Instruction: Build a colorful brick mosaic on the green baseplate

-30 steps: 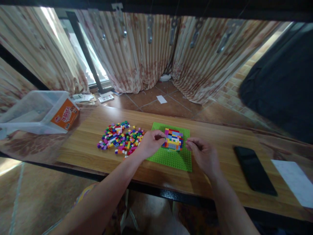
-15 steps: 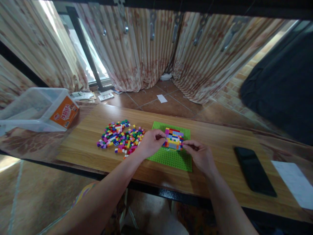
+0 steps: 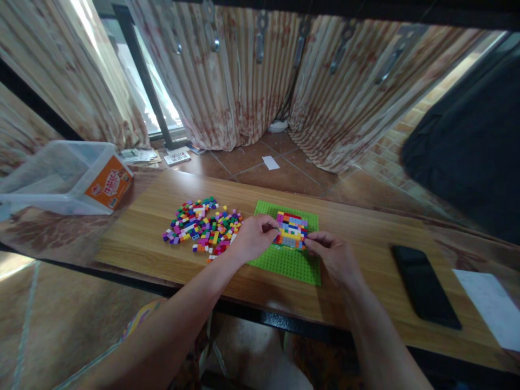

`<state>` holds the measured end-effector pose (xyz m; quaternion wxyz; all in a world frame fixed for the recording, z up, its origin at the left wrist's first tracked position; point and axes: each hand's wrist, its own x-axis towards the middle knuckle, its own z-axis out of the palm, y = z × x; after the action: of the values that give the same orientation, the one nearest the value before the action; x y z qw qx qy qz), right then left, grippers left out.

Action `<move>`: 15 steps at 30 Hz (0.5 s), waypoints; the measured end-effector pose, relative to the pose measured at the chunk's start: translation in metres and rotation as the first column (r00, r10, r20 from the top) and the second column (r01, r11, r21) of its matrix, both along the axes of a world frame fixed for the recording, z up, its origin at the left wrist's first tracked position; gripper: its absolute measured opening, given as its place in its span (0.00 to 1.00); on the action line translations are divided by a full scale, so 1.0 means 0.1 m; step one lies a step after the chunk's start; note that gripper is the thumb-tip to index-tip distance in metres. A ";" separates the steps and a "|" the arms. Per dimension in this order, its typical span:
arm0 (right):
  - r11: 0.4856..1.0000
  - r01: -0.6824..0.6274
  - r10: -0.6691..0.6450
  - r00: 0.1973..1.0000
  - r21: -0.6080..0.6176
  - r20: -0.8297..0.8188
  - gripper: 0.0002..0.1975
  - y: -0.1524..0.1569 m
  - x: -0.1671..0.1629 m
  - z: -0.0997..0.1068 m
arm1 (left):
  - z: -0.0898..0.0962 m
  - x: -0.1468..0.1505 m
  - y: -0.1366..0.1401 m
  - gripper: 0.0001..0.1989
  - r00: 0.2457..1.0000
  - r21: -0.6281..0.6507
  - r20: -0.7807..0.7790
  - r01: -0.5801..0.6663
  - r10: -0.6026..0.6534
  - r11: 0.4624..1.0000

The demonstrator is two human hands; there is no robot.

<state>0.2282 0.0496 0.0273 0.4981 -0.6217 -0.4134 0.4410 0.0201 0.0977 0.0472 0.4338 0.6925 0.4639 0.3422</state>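
Note:
A block of many-coloured toy bricks (image 3: 291, 230) sits at or just above the green studded baseplate (image 3: 290, 265); I cannot tell whether it is lifted off. My left hand (image 3: 257, 236) grips its left edge between thumb and fingers. On the opposite edge, the thumb and fingertips of my right hand (image 3: 331, 252) pinch the block. The rows show red, grey, white, yellow and orange bricks. Left of my left hand lies a loose pile of small coloured bricks (image 3: 195, 223).
The wooden table (image 3: 142, 244) carries a black phone (image 3: 426, 287) at the right, beside a white paper sheet (image 3: 489, 306). At the far left stands a clear plastic box (image 3: 60, 203) with an orange label. Striped curtains (image 3: 235, 81) hang beyond the table.
The whole view has shifted slightly. Both hands keep the same hold on the brick block, with no clear movement against the baseplate.

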 end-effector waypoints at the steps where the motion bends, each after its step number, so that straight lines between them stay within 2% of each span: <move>1: 1.000 -0.004 0.004 1.000 -0.006 -0.006 0.20 0.00 0.00 0.00 | 0.00 0.00 0.00 0.07 1.000 0.002 -0.003 -0.001 0.001 1.000; 10: 0.999 -0.010 0.008 0.998 -0.039 -0.057 0.21 0.02 -0.02 0.01 | 0.06 0.03 -0.07 0.08 0.999 0.100 -0.037 -0.003 0.007 0.995; 12: 1.000 -0.011 0.010 0.999 -0.018 -0.046 0.20 0.01 -0.01 0.03 | 0.09 0.04 -0.09 0.08 0.999 0.115 -0.035 0.022 -0.018 0.993; 15: 0.997 -0.002 0.001 1.000 0.080 0.022 0.15 -0.02 -0.03 0.10 | 0.12 0.04 -0.13 0.08 0.998 0.135 -0.021 0.062 -0.059 0.989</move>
<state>0.2252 0.0475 0.0376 0.5177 -0.6057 -0.4365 0.4178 0.0246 0.0846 0.0597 0.3919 0.7370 0.4220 0.3537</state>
